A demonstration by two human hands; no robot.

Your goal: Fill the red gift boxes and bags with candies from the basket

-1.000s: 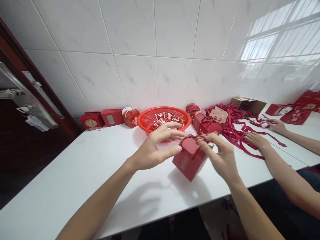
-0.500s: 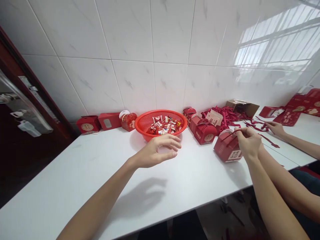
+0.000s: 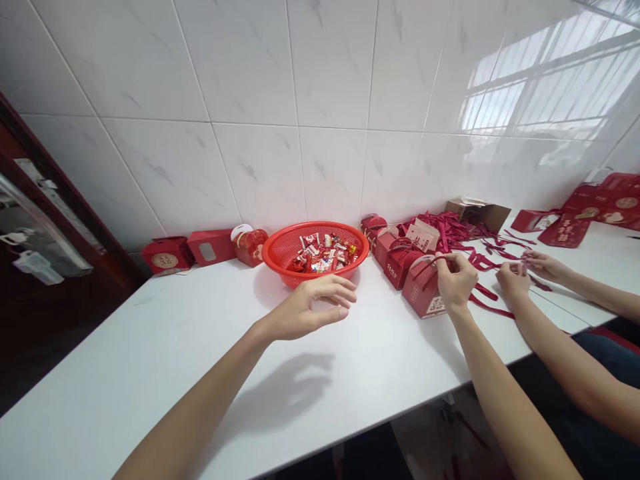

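Note:
My left hand (image 3: 313, 307) hovers over the white table with its fingers loosely spread and nothing in them. Just beyond it stands a red plastic basket (image 3: 280, 270) holding wrapped candies (image 3: 325, 257). My right hand (image 3: 456, 280) pinches the thin ribbon handle of a red gift box (image 3: 420, 293), whose near side carries a white label partly behind my wrist. Close behind that box sits another red gift box (image 3: 393, 257) with a ribbon on top; whether the two touch I cannot tell.
Along the tiled wall at left stand red boxes (image 3: 167, 257). A heap of red ribbons (image 3: 443, 228) lies near an open cardboard box (image 3: 483, 217). At right, another person's hands (image 3: 515, 280) handle a ribbon. More red boxes (image 3: 607, 200) are stacked at the far right.
My right hand has carried the red gift box left and back, close to the other box. The other person's hands have come together. My left hand stays nearly in place.

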